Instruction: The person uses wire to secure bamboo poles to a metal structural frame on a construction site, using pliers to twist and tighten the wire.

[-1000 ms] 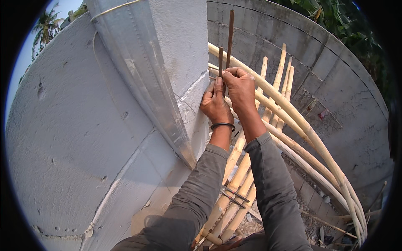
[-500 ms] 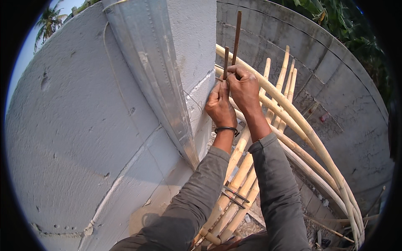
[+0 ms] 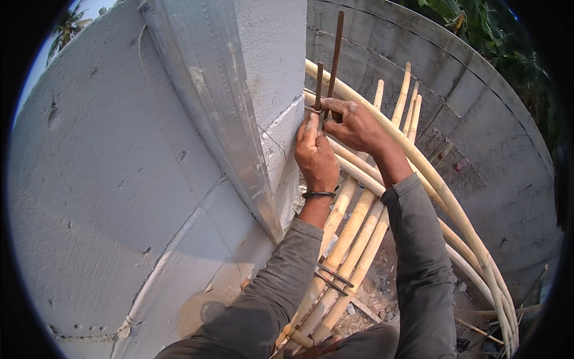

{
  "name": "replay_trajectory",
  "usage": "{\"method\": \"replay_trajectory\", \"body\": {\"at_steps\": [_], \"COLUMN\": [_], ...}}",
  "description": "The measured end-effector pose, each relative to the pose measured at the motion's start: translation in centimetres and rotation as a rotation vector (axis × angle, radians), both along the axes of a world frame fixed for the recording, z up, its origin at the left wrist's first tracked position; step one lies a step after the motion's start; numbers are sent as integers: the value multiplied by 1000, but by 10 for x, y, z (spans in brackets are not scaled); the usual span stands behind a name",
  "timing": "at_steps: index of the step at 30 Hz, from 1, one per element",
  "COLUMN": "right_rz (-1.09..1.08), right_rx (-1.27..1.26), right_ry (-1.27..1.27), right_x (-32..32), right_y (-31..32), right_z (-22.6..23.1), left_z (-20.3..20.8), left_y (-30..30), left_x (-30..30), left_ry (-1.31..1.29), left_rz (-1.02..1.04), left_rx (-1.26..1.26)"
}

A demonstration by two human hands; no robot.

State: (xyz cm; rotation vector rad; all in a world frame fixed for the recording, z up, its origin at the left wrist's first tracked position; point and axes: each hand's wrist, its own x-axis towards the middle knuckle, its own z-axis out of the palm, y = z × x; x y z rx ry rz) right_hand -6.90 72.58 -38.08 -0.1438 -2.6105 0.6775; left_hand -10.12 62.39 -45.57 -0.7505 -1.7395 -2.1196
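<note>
Two rusty steel rods stand at the edge of the grey wall, a long rod (image 3: 337,51) and a short rod (image 3: 318,84). My left hand (image 3: 317,158) is raised with its fingers pinched around the lower part of the short rod, just under a thin bent metal piece (image 3: 312,110) that crosses it. From the right, my right hand (image 3: 359,125) reaches in with its index finger stretched against the rods and its thumb below. The other fingers curl in. Whatever lies between that finger and thumb is mostly hidden.
A light-grey block wall (image 3: 119,167) fills the left, with a metal channel (image 3: 209,107) slanting down it. Bamboo poles (image 3: 353,233) lie below my hands, and long curved bamboo poles (image 3: 439,179) sweep down the right. Behind stands a concrete wall (image 3: 508,143).
My right hand has turned and shifted slightly right and down, its forearm swinging outward and its index finger now extended to the short rod. The left hand stays near the rod.
</note>
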Motion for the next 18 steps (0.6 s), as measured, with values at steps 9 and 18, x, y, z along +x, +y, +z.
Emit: {"method": "replay_trajectory", "body": {"at_steps": [9, 18], "right_rz": [144, 127], "right_rx": [-15, 23], "right_ry": [-92, -215], "right_x": [-6, -6], "right_y": [6, 10], "right_z": [20, 31], "left_z": [19, 24], "left_y": [5, 18], "left_x": [7, -16], "left_ry": [-669, -1059], "left_rz": [-424, -633], "left_rx": [615, 921]}}
